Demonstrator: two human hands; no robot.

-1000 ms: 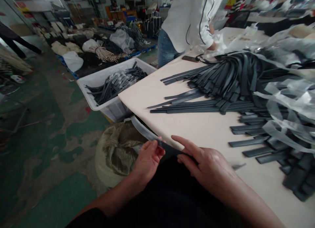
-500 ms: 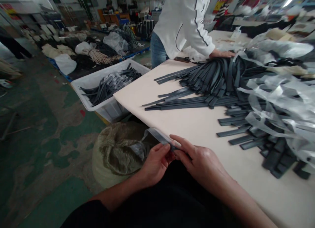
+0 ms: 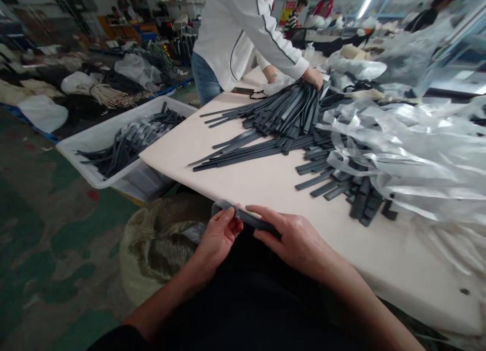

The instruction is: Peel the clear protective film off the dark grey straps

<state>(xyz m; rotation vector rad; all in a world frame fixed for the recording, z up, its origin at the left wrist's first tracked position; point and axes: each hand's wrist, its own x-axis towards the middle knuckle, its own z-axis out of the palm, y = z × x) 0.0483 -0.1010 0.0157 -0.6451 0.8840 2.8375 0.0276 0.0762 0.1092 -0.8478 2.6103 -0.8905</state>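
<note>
Where the bench (image 3: pixel 261 186) ends nearest the viewer, the left hand (image 3: pixel 217 239) and right hand (image 3: pixel 298 242) each pinch one dark strap (image 3: pixel 250 218) between thumb and fingers, just off the near edge. Far left, a white bin (image 3: pixel 110 122) holds loose straps (image 3: pixel 129 138); the sack (image 3: pixel 152 245) below gapes, contents unclear.

Legible text, labels, numbers: none that we can read.

1. Red and yellow sign (image 3: pixel 284 9), far background beside the standing person's shoulder: it bears lettering, too blurred and small for us to make out.
2. Dark strap (image 3: pixel 253 220) at the near table edge: plain surface, with no marking that we can tell.
3. White bin (image 3: pixel 99 181) on the floor: its wall shows us no print.
</note>
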